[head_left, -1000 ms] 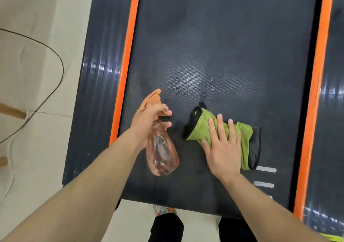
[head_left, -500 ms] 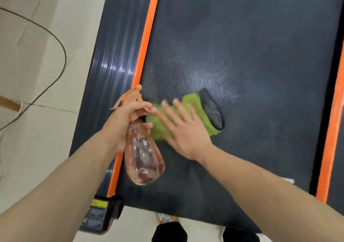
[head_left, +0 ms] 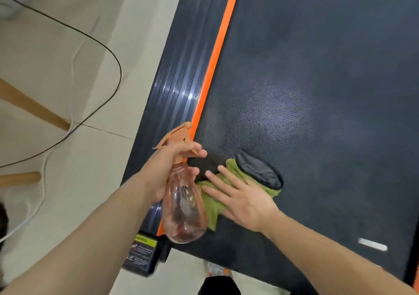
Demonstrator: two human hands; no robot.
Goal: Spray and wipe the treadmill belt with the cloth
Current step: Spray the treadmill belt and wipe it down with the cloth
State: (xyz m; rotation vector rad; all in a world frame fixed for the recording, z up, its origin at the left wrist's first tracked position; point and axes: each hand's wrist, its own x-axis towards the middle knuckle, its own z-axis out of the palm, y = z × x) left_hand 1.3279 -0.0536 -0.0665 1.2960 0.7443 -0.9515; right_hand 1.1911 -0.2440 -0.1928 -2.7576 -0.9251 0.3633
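Note:
The dark treadmill belt (head_left: pixel 317 68) fills the right of the view, with a damp sheen in its middle. My left hand (head_left: pixel 167 170) grips the neck of a clear pink spray bottle (head_left: pixel 183 208) with an orange trigger head, held just above the belt's left edge. My right hand (head_left: pixel 240 197) lies flat with spread fingers on a green cloth (head_left: pixel 213 213) that has a black cuff. The cloth sits on the belt's near left part, right beside the bottle.
An orange stripe (head_left: pixel 217 54) and a ribbed dark side rail (head_left: pixel 181 86) border the belt on the left. On the tiled floor lie a black cable (head_left: pixel 113 59) and wooden legs (head_left: pixel 29 104). A warning label (head_left: pixel 142 251) sits at the rail's near end.
My right hand has slid the cloth leftward across the belt until it lies next to the bottle. The view has shifted left too; the bottle stays in my left hand.

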